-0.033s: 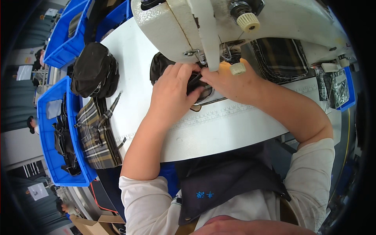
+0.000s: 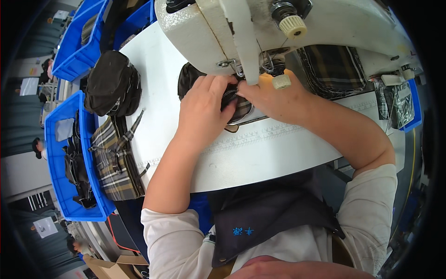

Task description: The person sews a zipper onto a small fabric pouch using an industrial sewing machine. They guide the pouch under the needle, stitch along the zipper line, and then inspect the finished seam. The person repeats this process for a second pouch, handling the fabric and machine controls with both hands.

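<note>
At the lower edge of the frame, the person's dark apron and white sleeves fill the foreground, and both bare forearms rise from there toward the centre. Just above them, the white work table spans the middle of the frame, with a printed ruler strip running along its surface below the hands. At centre, the left hand lies palm down on a dark plaid fabric piece with a zipper; its fingers are close together and curled, pressing on the fabric's left part and on the zipper. Immediately to the right, the right hand touches the same piece, its fingers drawn together and pinching the fabric edge directly under the needle area; the fingertips are partly hidden by the machine. Above both hands, the cream sewing machine occupies the upper centre and upper right, with a ribbed cream knob on its head. At left of centre, a stack of dark finished pieces sits on the table, and a plaid piece hangs over the table's edge just below it. At the far left, blue plastic bins hold more dark pieces. At upper right, further plaid fabric lies behind the machine.
</note>
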Available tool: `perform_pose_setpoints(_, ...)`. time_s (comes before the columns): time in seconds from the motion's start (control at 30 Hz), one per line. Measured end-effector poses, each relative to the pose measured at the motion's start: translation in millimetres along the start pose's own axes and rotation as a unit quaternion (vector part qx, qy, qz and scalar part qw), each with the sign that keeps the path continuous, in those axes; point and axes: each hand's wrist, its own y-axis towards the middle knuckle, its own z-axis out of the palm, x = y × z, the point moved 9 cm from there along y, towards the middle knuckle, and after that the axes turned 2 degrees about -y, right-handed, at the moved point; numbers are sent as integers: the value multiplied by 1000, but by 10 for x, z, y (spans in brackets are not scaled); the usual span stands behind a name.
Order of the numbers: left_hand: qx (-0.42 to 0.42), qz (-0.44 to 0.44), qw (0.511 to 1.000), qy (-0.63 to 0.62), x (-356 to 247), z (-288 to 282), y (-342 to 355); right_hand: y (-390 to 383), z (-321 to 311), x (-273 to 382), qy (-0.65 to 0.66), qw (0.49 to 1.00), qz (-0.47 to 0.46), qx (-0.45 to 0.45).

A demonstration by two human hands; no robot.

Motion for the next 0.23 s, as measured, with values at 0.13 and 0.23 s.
perform_pose_setpoints(0.13, -31, 33, 996, 76, -132, -6, 22, -42, 44, 55, -82, 996, -32, -26)
perform_pose_setpoints(0.23, -63, 10, 996, 56, -96, -113, -16, -47, -52, 49, -110, 990, -66, -64)
